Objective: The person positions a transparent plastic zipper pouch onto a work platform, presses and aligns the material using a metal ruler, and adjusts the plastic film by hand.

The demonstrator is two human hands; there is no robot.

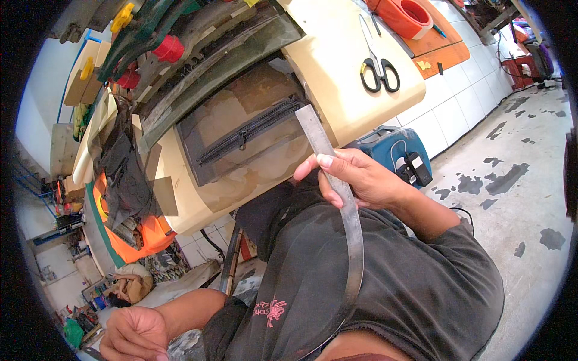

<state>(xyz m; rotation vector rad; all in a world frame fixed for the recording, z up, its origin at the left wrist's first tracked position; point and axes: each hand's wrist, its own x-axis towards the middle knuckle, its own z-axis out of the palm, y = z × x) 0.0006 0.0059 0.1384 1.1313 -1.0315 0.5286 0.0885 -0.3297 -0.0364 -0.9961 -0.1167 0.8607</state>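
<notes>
My right hand (361, 177) grips a long steel ruler (352, 246), thumb on top and fingers beneath. One end of the ruler reaches over the near edge of the table; the rest runs down across my dark shirt. Just beyond that end lies a dark flat panel (220, 171) with a black zipper (250, 132) set across it, its pull near the middle. Low at the left, my left hand (135, 334) is away from the table with curled fingers; whatever they hold, if anything, is hidden.
Black-handled scissors (379, 75) lie on the cream-covered table (337, 42). A dark green frame (217, 72) with red knobs spans the table's far left. Dark cloth scraps (123, 162) hang at the left edge. A blue case (403, 147) stands beyond my right hand.
</notes>
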